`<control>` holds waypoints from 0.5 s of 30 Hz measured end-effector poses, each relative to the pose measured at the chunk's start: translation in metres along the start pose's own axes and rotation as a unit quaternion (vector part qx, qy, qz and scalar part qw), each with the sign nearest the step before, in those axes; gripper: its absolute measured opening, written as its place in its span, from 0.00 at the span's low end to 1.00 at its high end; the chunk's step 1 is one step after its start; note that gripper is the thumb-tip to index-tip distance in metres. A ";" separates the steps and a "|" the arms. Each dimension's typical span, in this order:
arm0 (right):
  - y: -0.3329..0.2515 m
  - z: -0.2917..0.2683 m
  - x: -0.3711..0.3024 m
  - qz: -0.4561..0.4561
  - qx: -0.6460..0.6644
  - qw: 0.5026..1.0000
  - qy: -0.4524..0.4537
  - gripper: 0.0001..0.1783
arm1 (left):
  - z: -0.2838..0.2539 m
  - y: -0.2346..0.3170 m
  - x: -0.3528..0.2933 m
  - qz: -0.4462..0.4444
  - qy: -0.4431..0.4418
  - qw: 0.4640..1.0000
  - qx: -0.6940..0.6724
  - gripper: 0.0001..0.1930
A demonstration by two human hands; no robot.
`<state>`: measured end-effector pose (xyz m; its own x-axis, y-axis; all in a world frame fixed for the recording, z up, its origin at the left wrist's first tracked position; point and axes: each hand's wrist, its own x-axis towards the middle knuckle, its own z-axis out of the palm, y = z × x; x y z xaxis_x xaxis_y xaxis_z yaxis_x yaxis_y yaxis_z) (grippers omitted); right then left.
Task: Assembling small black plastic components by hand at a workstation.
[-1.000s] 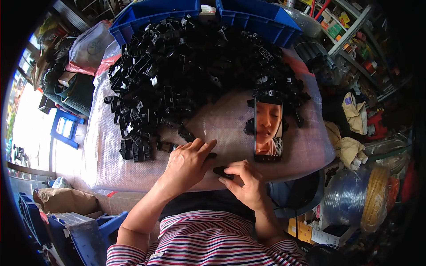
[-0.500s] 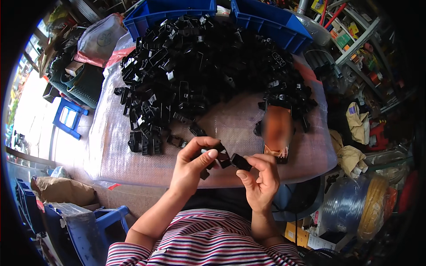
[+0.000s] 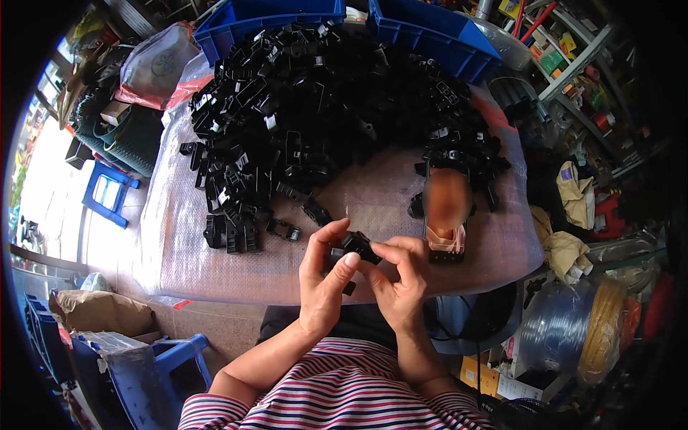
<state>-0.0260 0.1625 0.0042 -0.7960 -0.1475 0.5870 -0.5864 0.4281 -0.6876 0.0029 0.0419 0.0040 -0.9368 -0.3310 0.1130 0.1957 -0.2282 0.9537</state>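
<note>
Between my two hands, above the near edge of the table, is a small black plastic part (image 3: 360, 246). My left hand (image 3: 323, 279) is closed round it, thumb in front and fingers behind. My right hand (image 3: 402, 279) pinches the part's right end with thumb and fingers. A second black block is no longer distinguishable from the held part, and how they meet is hidden by the fingers. Just beyond the hands lie loose black parts (image 3: 284, 229) of a similar kind. Behind them a large heap of black plastic parts (image 3: 301, 107) covers much of the table.
The table (image 3: 208, 276) is covered in clear woven sheeting. A phone with a lit screen (image 3: 446, 215) rests against parts at the right. Two blue bins (image 3: 437, 43) stand at the back. Blue stools (image 3: 107, 193) and wire spools (image 3: 562, 333) flank the table.
My right hand has moved left and brought its black block against the part in my left hand. The two pieces were apart before. My left hand has shifted slightly right.
</note>
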 end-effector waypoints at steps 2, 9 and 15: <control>0.000 0.001 -0.001 -0.009 0.003 1.000 -0.024 0.16 | -0.005 0.007 -0.002 -0.095 -0.005 0.994 -0.049 0.20; 0.006 -0.002 -0.005 0.194 0.292 0.933 -0.086 0.22 | -0.005 0.000 0.003 -0.002 -0.045 0.999 0.015 0.12; 0.050 -0.066 0.072 0.054 -0.087 0.992 0.073 0.14 | -0.046 0.032 0.035 -0.226 0.030 0.910 -0.347 0.16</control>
<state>-0.1024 0.2320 0.0405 -0.8154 0.0338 0.5779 -0.4532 0.5839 -0.6736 -0.0102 -0.0197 0.0259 -0.9538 -0.1035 -0.2820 -0.0509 -0.8695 0.4913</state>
